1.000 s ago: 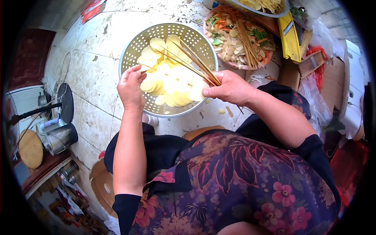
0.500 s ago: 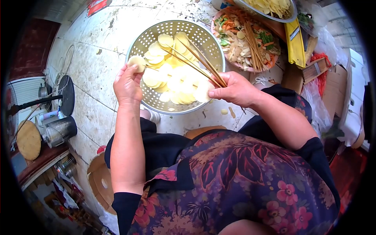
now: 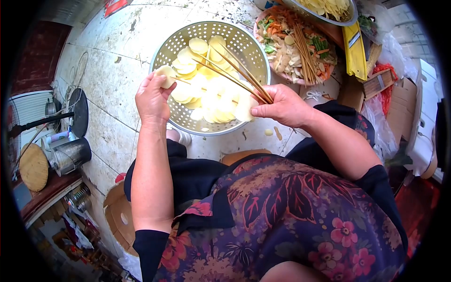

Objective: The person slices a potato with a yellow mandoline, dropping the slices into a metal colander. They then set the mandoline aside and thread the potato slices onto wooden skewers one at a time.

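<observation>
My left hand [image 3: 152, 98] pinches a round, pale potato slice [image 3: 165, 76] over the left rim of a metal colander [image 3: 162, 54]. A thin skewer tip meets the slice's right side. My right hand [image 3: 284, 105] is closed around a bundle of bamboo skewers [image 3: 260, 90], which fan out to the upper left over the colander. Against my right thumb is another potato slice [image 3: 244, 110], and the skewer pointing at my left hand runs above the pile. Many overlapping potato slices [image 3: 198, 45] lie inside the colander; bright glare washes out their middle.
At the upper right, a pink tray [image 3: 286, 77] holds mixed cut vegetables with more skewers [image 3: 303, 56] on top. Beyond it are a metal bowl [image 3: 354, 16] of slices and a yellow slicer [image 3: 354, 51]. A metal pot [image 3: 70, 157] and wooden disc [image 3: 34, 168] stand left.
The slice in my left hand has tilted and shifted slightly right, against the skewer tip. My right hand keeps its grip on the skewers, nearly still.
</observation>
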`<state>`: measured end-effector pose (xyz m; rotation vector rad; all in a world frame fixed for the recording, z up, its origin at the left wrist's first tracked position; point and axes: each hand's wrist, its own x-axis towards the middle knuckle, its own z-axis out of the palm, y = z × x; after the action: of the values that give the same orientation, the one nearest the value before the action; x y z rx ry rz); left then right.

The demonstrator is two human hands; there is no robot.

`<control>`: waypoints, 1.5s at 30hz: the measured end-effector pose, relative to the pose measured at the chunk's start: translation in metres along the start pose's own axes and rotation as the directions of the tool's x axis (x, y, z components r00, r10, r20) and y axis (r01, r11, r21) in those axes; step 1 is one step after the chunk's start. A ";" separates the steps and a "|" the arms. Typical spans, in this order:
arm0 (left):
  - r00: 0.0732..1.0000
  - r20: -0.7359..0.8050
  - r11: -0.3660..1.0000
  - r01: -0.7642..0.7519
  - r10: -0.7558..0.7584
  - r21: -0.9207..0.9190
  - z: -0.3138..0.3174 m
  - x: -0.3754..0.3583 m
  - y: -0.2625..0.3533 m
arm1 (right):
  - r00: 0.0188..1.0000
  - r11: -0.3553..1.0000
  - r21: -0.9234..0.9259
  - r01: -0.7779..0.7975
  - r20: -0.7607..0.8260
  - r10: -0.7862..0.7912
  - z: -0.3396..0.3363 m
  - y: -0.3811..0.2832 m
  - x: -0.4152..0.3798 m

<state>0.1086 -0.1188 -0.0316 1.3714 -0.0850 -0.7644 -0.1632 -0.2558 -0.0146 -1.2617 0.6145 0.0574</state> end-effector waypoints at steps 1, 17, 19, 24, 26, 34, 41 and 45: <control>1.000 0.000 1.000 0.000 0.000 0.000 0.001 -0.001 0.000 | 1.000 1.000 -0.026 -0.002 -0.009 0.002 0.000 0.001 0.000; 0.995 0.052 0.996 0.079 -0.081 0.043 0.009 -0.014 0.004 | 0.998 0.964 -0.265 0.013 -0.050 -0.027 0.002 -0.003 -0.002; 0.994 0.062 0.994 0.092 -0.095 0.054 0.005 -0.011 0.004 | 0.999 0.950 -0.312 0.028 -0.022 -0.037 0.001 -0.005 -0.002; 0.980 0.046 0.980 0.189 -0.192 0.065 0.004 -0.012 0.009 | 0.999 0.977 -0.210 0.018 -0.030 -0.025 0.002 -0.003 -0.003; 0.974 0.069 0.974 0.212 -0.217 0.076 0.003 -0.012 0.008 | 0.999 0.982 -0.187 0.010 -0.042 -0.018 0.003 -0.002 -0.003; 0.927 0.162 0.939 0.323 -0.339 0.115 0.016 -0.025 0.003 | 0.999 0.995 -0.099 0.031 -0.037 -0.035 0.000 0.012 0.005; 0.920 0.193 0.937 0.319 -0.342 0.142 0.016 -0.025 -0.001 | 0.999 0.996 -0.089 -0.012 -0.048 0.008 -0.002 0.013 0.005; 0.952 0.111 0.955 0.271 -0.284 0.118 0.026 -0.028 0.001 | 0.998 0.999 -0.048 -0.010 -0.070 0.007 -0.006 0.004 0.005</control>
<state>0.0752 -0.1258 -0.0138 1.4480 -0.0309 -1.0966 -0.1629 -0.2618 -0.0214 -1.3123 0.6821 0.0359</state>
